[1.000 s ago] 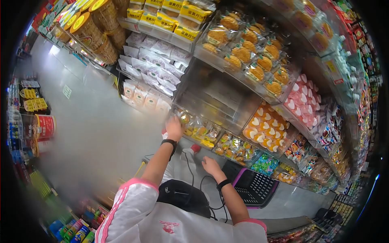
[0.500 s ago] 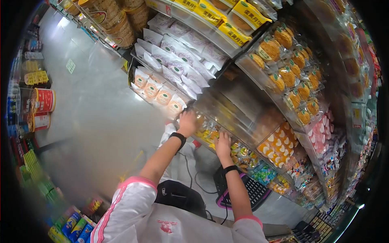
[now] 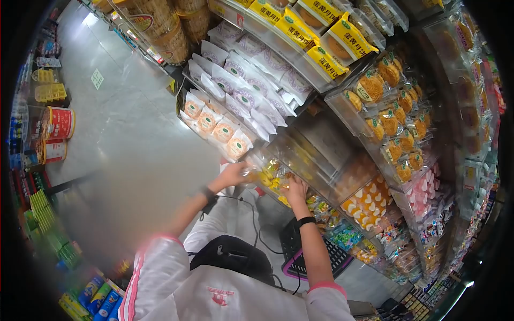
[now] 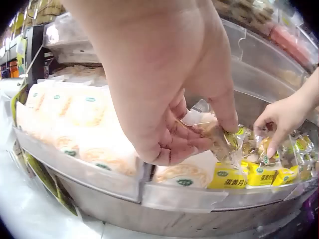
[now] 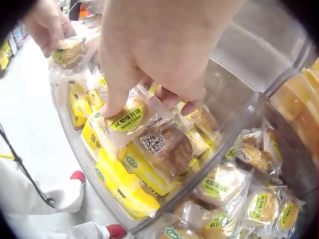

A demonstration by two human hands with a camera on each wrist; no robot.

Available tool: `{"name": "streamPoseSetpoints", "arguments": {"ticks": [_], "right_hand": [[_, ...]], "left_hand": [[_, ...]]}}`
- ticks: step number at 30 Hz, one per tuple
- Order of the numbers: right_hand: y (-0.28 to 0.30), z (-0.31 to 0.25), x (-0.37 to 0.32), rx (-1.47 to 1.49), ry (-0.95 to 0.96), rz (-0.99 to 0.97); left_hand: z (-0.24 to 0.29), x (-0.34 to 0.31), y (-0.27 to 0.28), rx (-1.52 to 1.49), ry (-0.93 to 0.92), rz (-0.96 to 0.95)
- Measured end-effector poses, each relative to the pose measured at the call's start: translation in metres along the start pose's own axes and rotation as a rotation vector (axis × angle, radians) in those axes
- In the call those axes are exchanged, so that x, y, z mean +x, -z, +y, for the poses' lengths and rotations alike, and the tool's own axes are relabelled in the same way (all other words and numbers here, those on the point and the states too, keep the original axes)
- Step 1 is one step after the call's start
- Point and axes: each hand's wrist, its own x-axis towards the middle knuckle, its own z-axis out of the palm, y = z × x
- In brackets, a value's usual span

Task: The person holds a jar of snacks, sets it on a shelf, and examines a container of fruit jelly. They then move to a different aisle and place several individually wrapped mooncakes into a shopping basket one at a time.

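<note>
My left hand [image 3: 232, 174] grips a clear-wrapped moon cake [image 5: 69, 55] at the left end of a clear plastic bin [image 5: 235, 123]. Inside that bin my right hand [image 3: 295, 191] pinches another wrapped moon cake [image 5: 130, 115], which carries a yellow-green label, between thumb and fingers. Beside it lies a brown wrapped cake [image 5: 172, 152] with a printed square code. Under them are yellow packets [image 5: 132, 186] of moon cakes. In the left wrist view, my left hand [image 4: 159, 74] hides part of its cake; the right hand [image 4: 286, 117] is just to the right.
White-wrapped cakes [image 3: 217, 125] fill the bin to the left. More labelled moon cakes [image 5: 224, 181] lie in the neighbouring bin. Above are trays of yellow packs [image 3: 326, 40] and round golden cakes [image 3: 393, 115]. A black basket with purple trim [image 3: 293, 262] stands on the floor.
My right hand has moved up from beside the bin into it and now pinches a moon cake. The left hand has drawn slightly back toward the aisle, a moon cake in its fingers.
</note>
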Motion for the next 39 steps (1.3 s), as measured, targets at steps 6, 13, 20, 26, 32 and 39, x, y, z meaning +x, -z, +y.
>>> {"name": "streamPoseSetpoints", "arguments": {"ticks": [6,13,20,26,32,39], "right_hand": [[0.020,-0.005,-0.032,0.165,0.102,0.112],[0.041,-0.012,-0.065,0.456,0.067,0.109],[0.087,-0.038,-0.086,0.620,-0.040,0.397],[0.096,-0.046,-0.088,0.938,-0.114,0.507],[0.099,-0.034,-0.078,1.176,-0.127,0.634],[0.125,-0.029,-0.044,1.357,-0.114,0.675]], "left_hand": [[0.017,-0.039,0.069,0.024,0.164,0.061],[0.076,-0.054,0.138,0.151,0.286,-0.139],[0.087,-0.059,0.201,0.122,0.145,-0.017],[0.073,-0.062,0.232,0.049,0.213,-0.010],[0.115,-0.088,0.239,-0.010,0.184,0.012],[0.064,-0.115,0.243,-0.066,0.206,0.150]]}}
